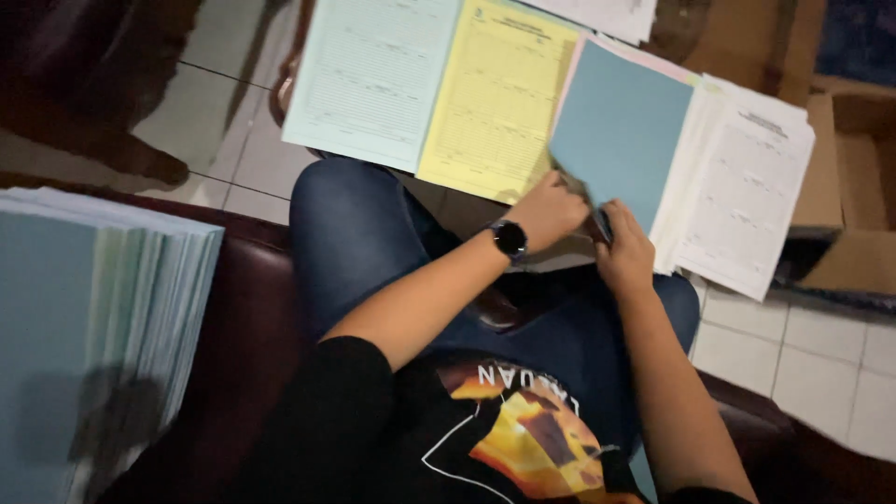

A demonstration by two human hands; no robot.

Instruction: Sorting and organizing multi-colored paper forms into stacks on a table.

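Tall stack of blue-green sheets (pixel 89 327) at near left, on the dark red seat (pixel 252 317). Left hand (pixel 549 211), watch (pixel 510 239) on wrist, fingers closed on the lower corner of a blue sheet (pixel 621 131). Right hand (pixel 625 252) pinches the same sheet's bottom edge just beside it. Beyond, side by side: white forms (pixel 747 187), yellow form (pixel 499 98), pale green form (pixel 373 75). Cardboard box (pixel 854 187) far right.
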